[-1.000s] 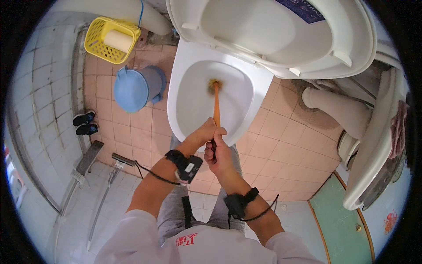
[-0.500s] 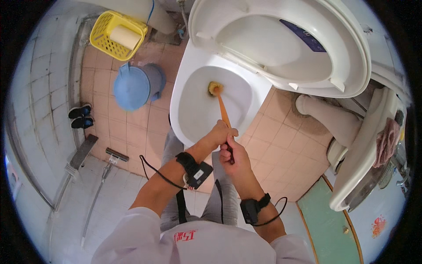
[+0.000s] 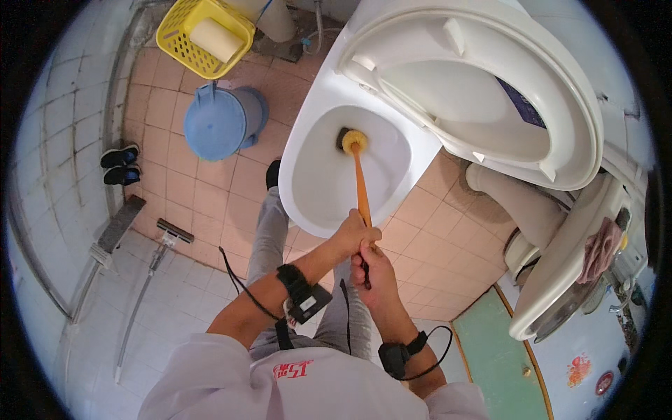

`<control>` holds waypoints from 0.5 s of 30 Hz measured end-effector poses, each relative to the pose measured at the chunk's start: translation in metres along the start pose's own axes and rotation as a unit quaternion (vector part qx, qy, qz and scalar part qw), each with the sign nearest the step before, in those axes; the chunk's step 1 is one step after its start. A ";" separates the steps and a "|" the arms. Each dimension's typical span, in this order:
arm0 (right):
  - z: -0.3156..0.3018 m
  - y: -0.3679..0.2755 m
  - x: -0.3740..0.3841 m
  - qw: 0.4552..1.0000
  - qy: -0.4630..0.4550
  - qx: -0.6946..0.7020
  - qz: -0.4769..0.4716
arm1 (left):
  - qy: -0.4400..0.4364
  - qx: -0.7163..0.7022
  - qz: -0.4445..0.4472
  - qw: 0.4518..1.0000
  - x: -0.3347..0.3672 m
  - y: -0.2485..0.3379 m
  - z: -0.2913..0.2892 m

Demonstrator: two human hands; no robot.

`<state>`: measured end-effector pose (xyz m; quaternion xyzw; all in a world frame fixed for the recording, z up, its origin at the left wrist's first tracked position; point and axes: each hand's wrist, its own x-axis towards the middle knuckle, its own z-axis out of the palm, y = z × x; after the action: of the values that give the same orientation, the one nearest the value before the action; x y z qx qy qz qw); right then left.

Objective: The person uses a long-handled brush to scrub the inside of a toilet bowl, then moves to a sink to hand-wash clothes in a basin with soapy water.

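Both my hands grip a toilet brush with an orange handle and a round yellow head. My left hand wraps the handle higher up, nearer the brush head. Just below it, my right hand closes around the dark lower end, its thumb up against the left hand. Inside the white toilet bowl, the brush head rests at the right side of the dark drain opening, partly covering it. The toilet seat and lid are raised behind the bowl.
Left of the toilet stand a blue lidded bin and a yellow basket holding a paper roll. Dark shoes, a squeegee and a mop lie farther left. A washbasin juts out at the right.
The brush head has shifted slightly right, exposing more of the dark drain opening. Both hands keep their grip. The view has shifted a little, and a dark shoe now shows beside the bowl.
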<state>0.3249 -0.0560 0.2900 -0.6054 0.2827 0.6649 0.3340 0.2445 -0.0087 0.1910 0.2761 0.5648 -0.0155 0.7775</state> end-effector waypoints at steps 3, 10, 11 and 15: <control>0.005 -0.003 0.002 0.999 -0.014 -0.046 -0.015 | 0.043 -0.047 0.029 0.998 0.003 -0.008 0.002; 0.035 0.010 0.000 0.995 -0.022 -0.087 -0.037 | 0.017 -0.177 -0.007 0.984 -0.013 -0.004 -0.028; 0.037 0.009 -0.005 0.995 -0.021 -0.091 -0.032 | 0.040 -0.154 -0.007 0.987 -0.020 -0.001 -0.026; 0.027 -0.001 0.047 0.996 -0.015 -0.078 -0.033 | 0.002 -0.132 -0.012 0.991 0.024 -0.012 -0.032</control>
<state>0.3073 -0.0299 0.2464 -0.6283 0.2052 0.6826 0.3117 0.2211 0.0021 0.1576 0.1646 0.5666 0.0507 0.8058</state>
